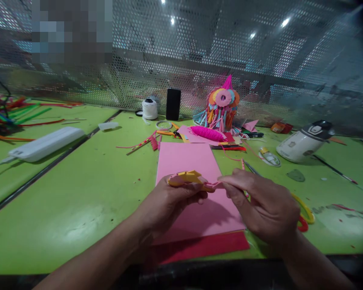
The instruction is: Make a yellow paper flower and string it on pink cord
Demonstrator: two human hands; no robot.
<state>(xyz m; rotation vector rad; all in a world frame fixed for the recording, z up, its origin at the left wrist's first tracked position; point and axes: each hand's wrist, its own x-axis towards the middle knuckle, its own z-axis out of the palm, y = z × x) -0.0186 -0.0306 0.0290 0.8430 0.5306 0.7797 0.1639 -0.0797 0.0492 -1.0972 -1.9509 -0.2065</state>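
Above the smooth rectangular pink paper sheet (186,159), your left hand (171,199) has its fingers closed on a small curved folded paper piece, yellow and pink (186,177), and your right hand (261,205) pinches a narrow pink strip (217,185) at the piece's right end. If those two pull apart too hard, the strip could tear or slip from your right fingers; if your left thumb presses too firmly, the thin folds could crease out of shape. The piece rises past your left thumb and index finger, its yellow points uppermost, with its right end between your two hands. Whether strip and piece are joined is too small to tell. Below, the pink sheet lies apart from the piece, over a flat red sheet (205,247) whose edge shows nearest you; a lowered wrist might shift them. Just right of your right hand, rounded yellow and red loops (308,210) lie partly hidden on the glossy green table (103,181), where your arm could catch them.
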